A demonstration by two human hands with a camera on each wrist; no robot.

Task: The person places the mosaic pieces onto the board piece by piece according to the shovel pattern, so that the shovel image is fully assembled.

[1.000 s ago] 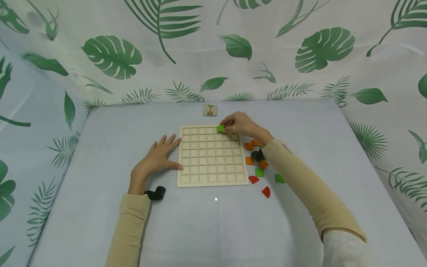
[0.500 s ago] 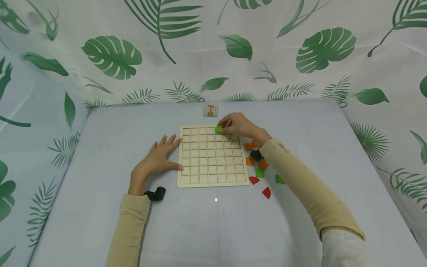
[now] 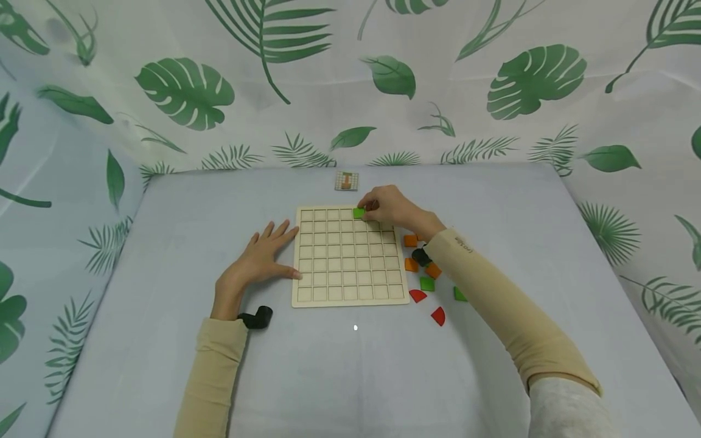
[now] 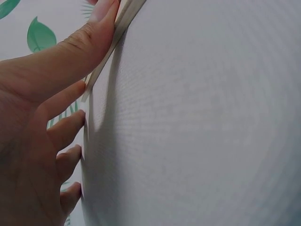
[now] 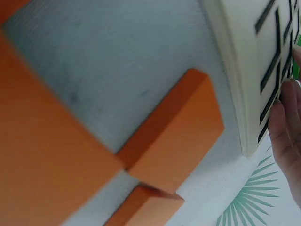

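A pale wooden board (image 3: 349,263) with a grid of square recesses lies mid-table. My right hand (image 3: 391,205) reaches over its far edge and pinches a green square tile (image 3: 358,213) at a cell of the back row. Whether the tile lies fully flat in the recess cannot be told. The right wrist view shows the fingers (image 5: 277,129) close to the board's surface. My left hand (image 3: 263,255) spreads its fingers along the board's left edge. In the left wrist view its thumb (image 4: 87,42) rests on that edge, and the other fingertips touch the tablecloth.
Right of the board lie several orange square tiles (image 3: 411,265), green tiles (image 3: 427,284) and two red quarter-round pieces (image 3: 438,316), partly behind my right forearm. A small pattern card (image 3: 347,180) stands behind the board. Black wrist devices (image 3: 257,317) sit at both cuffs.
My right hand has moved the green tile slightly left and down, from tilted over the back row to nearly level at a cell. The left hand has stayed put.
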